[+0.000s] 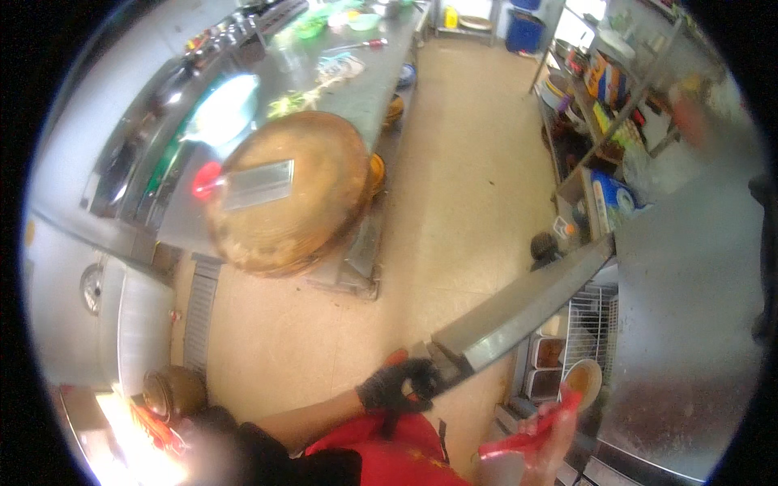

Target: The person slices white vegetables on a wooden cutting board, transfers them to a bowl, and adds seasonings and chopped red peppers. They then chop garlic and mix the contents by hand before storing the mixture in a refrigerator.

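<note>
My left hand (398, 386), in a black glove, is closed around the outer edge of a metal refrigerator door (523, 304). The door stands swung out below the steel counter. On the right, my right hand (550, 434) is at the refrigerator's opening with a red plastic bag (529, 437) in its grip; the bag is blurred and its contents cannot be made out. Just beyond that hand is a round bowl (586, 379) with something brown in it. Inside, white containers (547, 352) of brown food sit beside a white wire rack (589, 322).
A thick round wooden chopping block (316, 188) bearing a cleaver (258, 185) stands on a long steel table (371, 109). The steel counter (687, 316) is close on my right. A brown jar (176, 392) stands at lower left. Loaded shelves (583, 115) line the aisle's right side.
</note>
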`<act>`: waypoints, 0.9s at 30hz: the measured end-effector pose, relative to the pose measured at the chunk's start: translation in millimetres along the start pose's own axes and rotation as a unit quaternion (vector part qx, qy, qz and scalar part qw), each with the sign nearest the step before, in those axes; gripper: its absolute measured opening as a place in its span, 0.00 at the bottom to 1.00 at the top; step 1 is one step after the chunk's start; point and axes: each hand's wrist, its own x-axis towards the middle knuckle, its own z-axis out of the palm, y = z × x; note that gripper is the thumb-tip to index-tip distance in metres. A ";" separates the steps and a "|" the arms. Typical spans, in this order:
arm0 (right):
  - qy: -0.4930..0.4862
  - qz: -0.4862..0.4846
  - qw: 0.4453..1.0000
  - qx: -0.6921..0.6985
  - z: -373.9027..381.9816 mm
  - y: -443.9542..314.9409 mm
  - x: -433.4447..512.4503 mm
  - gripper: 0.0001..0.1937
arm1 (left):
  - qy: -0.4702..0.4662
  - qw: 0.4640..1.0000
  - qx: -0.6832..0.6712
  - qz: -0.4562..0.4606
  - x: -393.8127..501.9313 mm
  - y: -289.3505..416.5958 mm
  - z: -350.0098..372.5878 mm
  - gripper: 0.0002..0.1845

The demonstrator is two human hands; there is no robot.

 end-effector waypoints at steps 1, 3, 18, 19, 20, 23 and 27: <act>-0.033 -0.006 0.998 -0.053 20.8 -4.9 -1.0 0.35 | -0.079 0.994 0.010 -0.069 -9.5 25.5 -0.4 0.49; -0.092 -0.014 0.986 -0.141 58.9 1.0 -8.6 0.36 | -0.069 0.997 -0.028 -0.012 -34.4 69.3 8.9 0.50; -0.508 -0.127 0.805 -0.278 362.6 111.1 57.5 0.15 | 0.368 0.885 -0.283 -0.035 -28.1 102.7 -177.1 0.16; -0.561 -0.150 0.753 -0.309 388.5 117.5 70.8 0.17 | 0.396 0.877 -0.271 -0.009 -24.4 94.0 -197.7 0.16; -0.608 -0.178 0.697 -0.336 413.6 124.9 83.5 0.19 | 0.424 0.867 -0.261 0.012 -21.8 85.4 -215.1 0.15; -0.716 -0.183 0.546 -0.395 502.5 146.3 123.5 0.19 | 0.434 0.775 -0.458 -0.024 -34.9 69.0 -254.2 0.14; -0.763 -0.294 0.364 -0.447 621.7 207.2 155.9 0.22 | 0.511 0.703 -0.487 -0.084 -54.7 47.5 -291.0 0.16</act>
